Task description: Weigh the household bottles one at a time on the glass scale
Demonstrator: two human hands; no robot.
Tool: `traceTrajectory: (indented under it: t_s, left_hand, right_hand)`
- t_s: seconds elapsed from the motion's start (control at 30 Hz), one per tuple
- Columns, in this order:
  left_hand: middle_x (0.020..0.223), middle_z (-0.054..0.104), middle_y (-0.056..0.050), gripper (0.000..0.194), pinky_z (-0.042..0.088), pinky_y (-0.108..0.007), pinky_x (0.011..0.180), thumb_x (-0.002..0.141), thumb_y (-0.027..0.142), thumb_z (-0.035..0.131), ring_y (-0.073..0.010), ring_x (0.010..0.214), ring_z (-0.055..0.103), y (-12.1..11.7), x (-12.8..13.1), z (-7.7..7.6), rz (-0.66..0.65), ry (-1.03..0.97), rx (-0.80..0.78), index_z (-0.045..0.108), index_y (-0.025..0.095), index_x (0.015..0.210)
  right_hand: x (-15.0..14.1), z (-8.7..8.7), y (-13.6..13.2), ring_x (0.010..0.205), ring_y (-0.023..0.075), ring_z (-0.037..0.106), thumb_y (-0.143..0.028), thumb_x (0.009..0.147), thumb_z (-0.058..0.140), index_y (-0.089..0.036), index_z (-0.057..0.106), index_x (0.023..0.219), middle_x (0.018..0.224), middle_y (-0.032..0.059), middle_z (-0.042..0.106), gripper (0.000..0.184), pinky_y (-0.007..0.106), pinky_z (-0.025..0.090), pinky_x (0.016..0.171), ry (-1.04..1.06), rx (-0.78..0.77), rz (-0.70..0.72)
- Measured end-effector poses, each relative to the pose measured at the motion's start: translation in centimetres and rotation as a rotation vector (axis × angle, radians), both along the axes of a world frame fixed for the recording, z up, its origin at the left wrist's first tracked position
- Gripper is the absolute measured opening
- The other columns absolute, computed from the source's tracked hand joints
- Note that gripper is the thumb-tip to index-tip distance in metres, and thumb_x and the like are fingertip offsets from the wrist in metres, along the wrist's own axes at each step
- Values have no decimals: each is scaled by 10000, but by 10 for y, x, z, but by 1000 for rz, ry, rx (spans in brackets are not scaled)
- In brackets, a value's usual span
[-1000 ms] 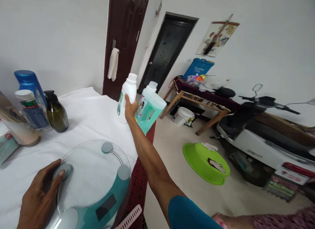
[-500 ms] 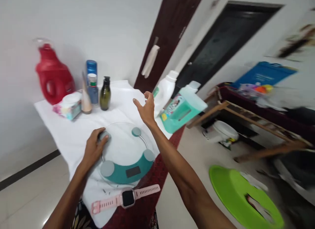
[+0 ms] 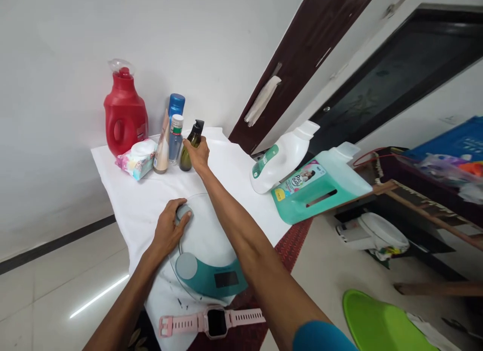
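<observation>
My right hand (image 3: 197,154) is closed round the dark green pump bottle (image 3: 185,161), which stands near the back of the white cloth. Right beside that bottle are a clear bottle with a white cap (image 3: 175,147), a beige tube (image 3: 162,152) and a blue bottle (image 3: 177,103). My left hand (image 3: 169,226) grips the left edge of a round glass bathroom scale (image 3: 211,283), thumb and fingers at its grey pad. The scale lies flat with its teal display strip toward me. My right forearm hides its right part.
A pink smartwatch (image 3: 216,323) lies at the near edge. A red jug (image 3: 126,112) and a wipes pack (image 3: 139,159) stand at back left. A white bottle (image 3: 281,160) and a green-liquid jug (image 3: 317,182) stand at the right edge. A green chair (image 3: 377,321) is on the floor.
My right hand has moved left from near the white bottle and taken hold of the dark green pump bottle. My left hand stays on the scale. The view has shifted.
</observation>
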State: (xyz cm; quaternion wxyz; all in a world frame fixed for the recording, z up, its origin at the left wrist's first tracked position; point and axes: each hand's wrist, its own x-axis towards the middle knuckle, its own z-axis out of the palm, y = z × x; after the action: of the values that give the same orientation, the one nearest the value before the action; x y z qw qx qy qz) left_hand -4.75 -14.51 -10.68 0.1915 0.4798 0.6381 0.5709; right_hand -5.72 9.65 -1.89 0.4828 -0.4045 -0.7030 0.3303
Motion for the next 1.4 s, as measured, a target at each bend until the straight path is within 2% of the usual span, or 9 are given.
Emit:
traceTrajectory:
  t_s: [0.2, 0.4, 0.57, 0.77, 1.03, 1.13, 1.27, 1.33, 1.4]
  left_hand:
    - [1282, 752, -130, 395, 577, -514, 1094, 988, 483, 638, -309, 1203, 717, 0, -1, 2, 7, 9, -13, 710, 210, 1264]
    - [1273, 755, -129, 393, 564, -522, 1107, 968, 471, 639, -306, 1195, 714, -1, -3, 5, 1, 42, -28, 707, 209, 1253]
    - [1285, 752, -142, 454, 557, -529, 1122, 942, 520, 639, -321, 1219, 710, 0, -6, 7, 4, 69, -48, 713, 193, 1248]
    - [1295, 754, -142, 489, 553, -544, 1136, 924, 549, 647, -326, 1225, 715, 0, -6, 9, 6, 60, -50, 712, 192, 1253]
    - [1317, 748, -157, 509, 534, -562, 1167, 902, 563, 680, -335, 1253, 710, -2, -4, 16, 15, -3, -60, 720, 186, 1241]
    - [1335, 739, -167, 548, 528, -566, 1176, 880, 596, 721, -343, 1264, 706, -4, -3, 21, 31, -35, -76, 716, 188, 1245]
    - [1373, 728, -187, 648, 514, -600, 1188, 843, 668, 722, -386, 1311, 687, -11, -3, 37, 52, -111, -108, 706, 179, 1268]
    - [1455, 696, -181, 697, 492, -630, 1202, 833, 700, 729, -417, 1370, 651, -17, 2, 52, 123, -76, -113, 699, 195, 1312]
    - [1547, 646, -156, 738, 472, -636, 1224, 827, 706, 766, -426, 1431, 610, -22, 12, 72, 137, 24, -86, 676, 229, 1382]
  right_hand:
    - [39, 17, -14, 996, 241, 676, -506, 902, 794, -253, 569, 953, 995, 44, 722, 342, 400, 542, 941, -46, -57, 41]
    - [131, 48, -54, 949, 235, 654, -640, 887, 774, -246, 628, 999, 959, 22, 708, 435, 421, 539, 924, -3, 130, 147]
    - [207, 66, -111, 871, 200, 628, -661, 897, 792, -232, 664, 951, 911, 6, 689, 451, 387, 537, 821, -100, 50, 263]
    - [242, 49, -159, 854, 208, 672, -601, 898, 824, -240, 688, 1057, 945, 13, 737, 417, 413, 577, 808, -158, -40, 308]
    - [243, 41, -171, 932, 248, 707, -588, 903, 812, -252, 697, 1124, 1050, 45, 765, 418, 505, 604, 923, -197, -46, 294]
    - [248, 44, -174, 1137, 303, 719, -669, 886, 814, -279, 674, 1293, 1266, 92, 762, 580, 558, 595, 1024, -176, -104, 342]
    - [275, 36, -181, 1468, 340, 587, -769, 892, 747, -313, 570, 1499, 1615, 139, 599, 780, 550, 553, 1127, -13, -118, 318]
    - [297, 22, -183, 1372, 316, 655, -779, 950, 659, -284, 620, 1426, 1494, 140, 690, 688, 500, 568, 1076, 23, -108, 181]
    - [321, 1, -184, 1094, 272, 740, -771, 1010, 558, -241, 710, 1165, 1154, 105, 794, 573, 418, 579, 932, -8, -104, -7]
